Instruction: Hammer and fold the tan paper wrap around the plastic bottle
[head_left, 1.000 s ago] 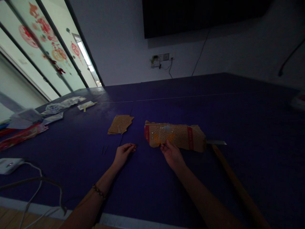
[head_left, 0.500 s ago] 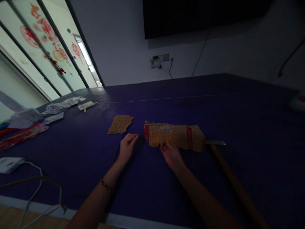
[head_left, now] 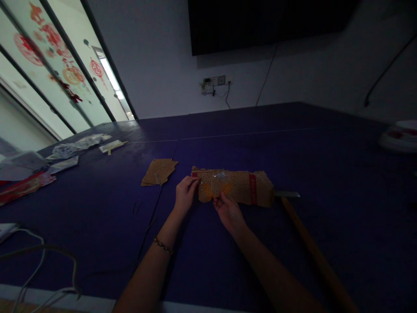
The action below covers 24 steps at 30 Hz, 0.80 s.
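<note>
A long strip of brown cardboard (head_left: 243, 188), dotted with small holes or spots and crossed by red bands, lies in front of me. Orange dotted patches (head_left: 226, 188) show on its left part, below a shiny clear film (head_left: 220, 175). My right hand (head_left: 230, 214) pinches at the strip's lower edge, fingertips at the lower side of the orange dotted piece. At the strip's left end is my left hand (head_left: 185, 194), thumb and fingers pressed together; whatever they pinch is too small to make out. A metal blade (head_left: 288, 194) lies at the strip's right end.
Several cardboard squares (head_left: 159, 171) are stacked left of my hands, near thin dark sticks (head_left: 136, 208). A wooden stick (head_left: 319, 254) slants along the right. Plastic bags (head_left: 76, 145), a clear box (head_left: 22, 164) and cables (head_left: 42, 256) lie on the purple table (head_left: 114, 230)'s left side.
My left hand has moved right and up to the cardboard strip's left end, fingers still pinched. My right hand stays at the strip's lower edge. The whole view has shifted slightly.
</note>
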Each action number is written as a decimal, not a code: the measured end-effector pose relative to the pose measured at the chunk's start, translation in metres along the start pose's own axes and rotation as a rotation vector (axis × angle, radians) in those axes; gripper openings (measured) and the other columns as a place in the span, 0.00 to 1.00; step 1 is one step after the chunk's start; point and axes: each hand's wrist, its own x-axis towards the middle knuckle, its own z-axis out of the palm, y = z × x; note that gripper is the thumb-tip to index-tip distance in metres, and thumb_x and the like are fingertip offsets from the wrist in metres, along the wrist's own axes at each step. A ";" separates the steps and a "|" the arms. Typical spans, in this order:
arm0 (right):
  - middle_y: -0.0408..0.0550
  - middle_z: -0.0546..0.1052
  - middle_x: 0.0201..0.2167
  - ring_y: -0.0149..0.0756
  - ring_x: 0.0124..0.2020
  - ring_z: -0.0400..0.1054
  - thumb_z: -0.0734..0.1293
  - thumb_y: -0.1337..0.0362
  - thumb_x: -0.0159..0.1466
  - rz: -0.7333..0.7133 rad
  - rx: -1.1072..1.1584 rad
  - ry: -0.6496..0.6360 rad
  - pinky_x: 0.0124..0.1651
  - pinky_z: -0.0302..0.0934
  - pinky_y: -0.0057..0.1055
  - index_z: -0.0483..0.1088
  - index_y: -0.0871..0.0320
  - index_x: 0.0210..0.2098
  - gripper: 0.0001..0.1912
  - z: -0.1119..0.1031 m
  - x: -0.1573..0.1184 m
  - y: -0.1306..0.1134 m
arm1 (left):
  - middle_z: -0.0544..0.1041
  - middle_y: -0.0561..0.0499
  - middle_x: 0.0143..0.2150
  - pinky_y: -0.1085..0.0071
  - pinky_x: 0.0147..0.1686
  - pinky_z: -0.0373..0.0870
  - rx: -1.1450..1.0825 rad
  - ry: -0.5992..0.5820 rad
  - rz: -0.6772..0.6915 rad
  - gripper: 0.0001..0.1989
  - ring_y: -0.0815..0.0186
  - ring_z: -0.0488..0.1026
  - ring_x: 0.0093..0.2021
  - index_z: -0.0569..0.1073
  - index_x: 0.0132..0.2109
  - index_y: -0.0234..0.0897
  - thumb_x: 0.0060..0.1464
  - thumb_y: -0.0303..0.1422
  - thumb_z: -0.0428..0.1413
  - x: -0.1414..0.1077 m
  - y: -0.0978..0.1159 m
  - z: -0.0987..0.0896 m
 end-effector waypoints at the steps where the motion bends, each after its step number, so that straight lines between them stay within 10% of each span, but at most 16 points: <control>1: 0.40 0.72 0.19 0.27 0.21 0.66 0.71 0.70 0.45 0.002 0.000 0.003 0.24 0.62 0.24 0.67 0.59 0.21 0.07 0.000 0.000 0.000 | 0.74 0.49 0.32 0.72 0.36 0.65 0.006 -0.011 0.010 0.10 0.67 0.70 0.33 0.74 0.34 0.36 0.52 0.31 0.48 0.000 0.000 0.000; 24: 0.40 0.72 0.20 0.27 0.22 0.66 0.71 0.69 0.46 -0.012 -0.036 -0.031 0.25 0.62 0.23 0.67 0.59 0.20 0.08 -0.002 0.002 0.001 | 0.70 0.49 0.33 0.69 0.38 0.64 0.197 0.009 0.127 0.10 0.65 0.67 0.38 0.75 0.34 0.37 0.52 0.32 0.49 -0.002 -0.002 0.001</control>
